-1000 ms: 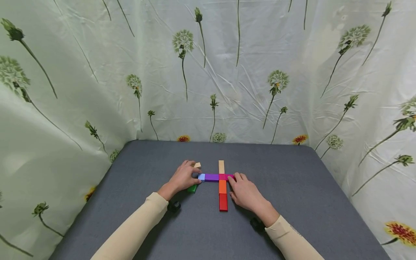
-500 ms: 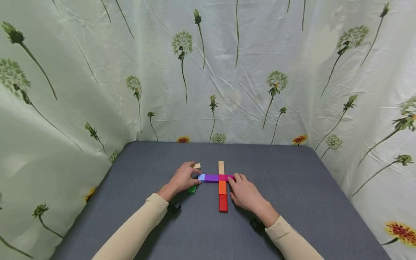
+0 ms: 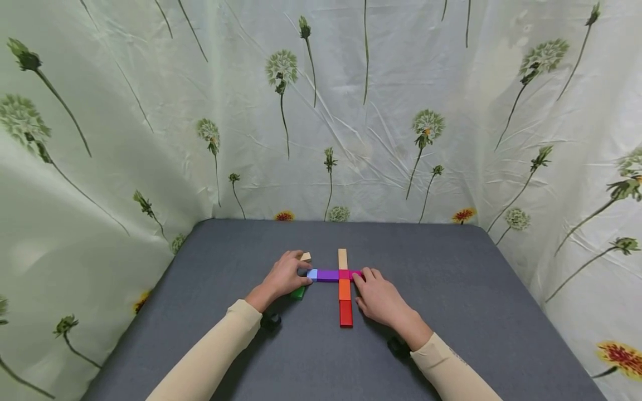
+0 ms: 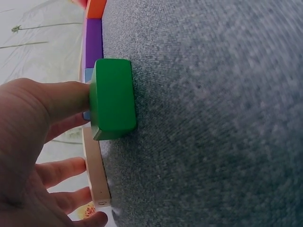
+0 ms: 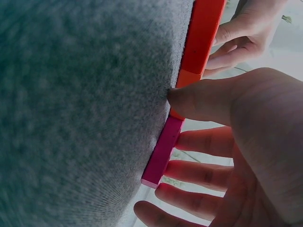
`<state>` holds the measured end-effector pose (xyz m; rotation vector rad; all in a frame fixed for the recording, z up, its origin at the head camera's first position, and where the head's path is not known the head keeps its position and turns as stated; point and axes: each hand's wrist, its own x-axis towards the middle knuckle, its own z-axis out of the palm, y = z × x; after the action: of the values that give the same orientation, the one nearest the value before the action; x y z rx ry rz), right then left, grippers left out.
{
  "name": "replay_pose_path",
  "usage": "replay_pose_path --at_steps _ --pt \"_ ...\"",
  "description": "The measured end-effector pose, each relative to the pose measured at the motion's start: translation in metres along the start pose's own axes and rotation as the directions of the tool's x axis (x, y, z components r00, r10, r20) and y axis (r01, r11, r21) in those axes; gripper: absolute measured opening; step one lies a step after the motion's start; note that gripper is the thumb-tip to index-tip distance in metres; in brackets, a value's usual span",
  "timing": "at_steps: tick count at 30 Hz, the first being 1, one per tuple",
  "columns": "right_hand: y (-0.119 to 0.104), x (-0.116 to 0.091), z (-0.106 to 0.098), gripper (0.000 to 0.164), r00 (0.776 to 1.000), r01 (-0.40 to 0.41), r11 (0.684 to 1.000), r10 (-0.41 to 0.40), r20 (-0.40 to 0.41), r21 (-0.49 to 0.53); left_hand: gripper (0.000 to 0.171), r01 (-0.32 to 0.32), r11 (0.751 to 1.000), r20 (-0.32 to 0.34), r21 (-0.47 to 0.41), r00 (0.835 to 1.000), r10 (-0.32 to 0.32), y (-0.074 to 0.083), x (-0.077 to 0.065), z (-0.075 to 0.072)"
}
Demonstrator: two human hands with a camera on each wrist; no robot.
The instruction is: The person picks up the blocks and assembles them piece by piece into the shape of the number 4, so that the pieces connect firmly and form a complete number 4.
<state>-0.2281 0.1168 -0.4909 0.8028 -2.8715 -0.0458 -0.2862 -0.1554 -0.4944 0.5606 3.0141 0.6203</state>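
Toy blocks lie in a cross on the grey table. My left hand [image 3: 283, 277] pinches the light blue block [image 3: 312, 275] at the cross's left end between thumb and forefinger. A purple block [image 3: 328, 275] joins it to a magenta centre block [image 3: 344, 274]. My right hand [image 3: 379, 296] rests relaxed fingers against a longer magenta block [image 5: 163, 151] on the right; its thumb sits apart, near the orange block [image 3: 345, 289]. Below the orange is a red block [image 3: 346, 313]; a plain wooden block [image 3: 343, 258] tops the cross. A green block [image 4: 115, 97] stands near my left thumb.
Another plain wooden block [image 4: 96, 165] lies beyond my left fingers, partly covered by them in the head view. Grey cloth [image 3: 426, 256] covers the table. A white curtain [image 3: 381, 139] with dandelion prints hangs behind and along both sides.
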Motion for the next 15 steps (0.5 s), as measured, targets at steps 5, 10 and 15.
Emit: replay_pose_path --at_steps 5,10,15 --pt "0.0001 0.0001 -0.0009 0.056 1.0 -0.005 1.0 0.005 0.002 0.009 0.034 0.007 1.0 0.008 0.012 1.0 -0.007 0.0014 0.0001 -0.0002" --pt "-0.0003 -0.0003 -0.0012 0.055 1.0 -0.005 1.0 0.005 0.001 0.022 0.043 0.008 1.0 0.015 0.023 1.0 -0.008 0.001 -0.0011 0.0003" --pt "0.0001 -0.0005 -0.0012 0.056 1.0 -0.002 1.0 0.002 -0.006 0.02 0.051 -0.011 1.0 -0.003 -0.008 1.0 0.011 -0.0039 -0.002 -0.0005"
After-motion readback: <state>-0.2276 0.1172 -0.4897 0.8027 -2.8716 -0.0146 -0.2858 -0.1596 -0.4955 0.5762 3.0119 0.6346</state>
